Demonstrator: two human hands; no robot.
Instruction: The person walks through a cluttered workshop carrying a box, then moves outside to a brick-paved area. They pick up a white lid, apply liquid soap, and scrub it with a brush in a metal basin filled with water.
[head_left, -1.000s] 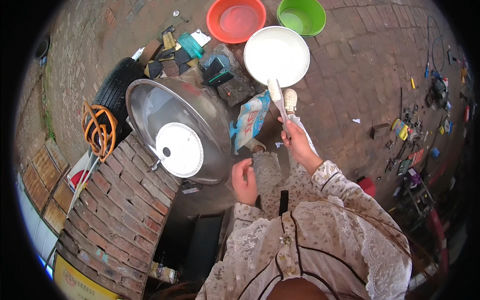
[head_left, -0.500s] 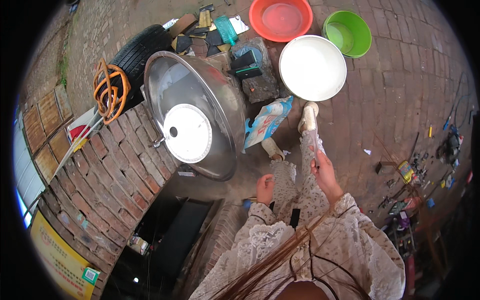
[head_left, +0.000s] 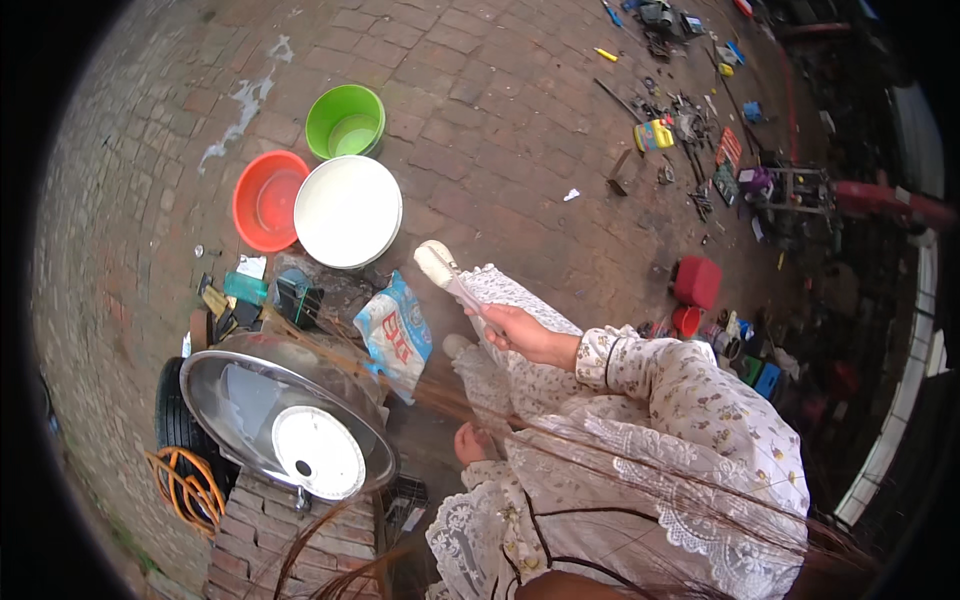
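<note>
The hands are well apart. The right hand [head_left: 510,332] is closed around the handle of a brush [head_left: 467,297], whose far end points forward and left, in line with a pale shoe [head_left: 434,262]; its head blends into the shoe. The left hand [head_left: 473,443], nearer the body, has its fingers curled; I cannot tell how tightly, or whether it holds anything. Left of the right hand lies a bag [head_left: 395,335]; ahead and left stands a white tub [head_left: 348,211].
</note>
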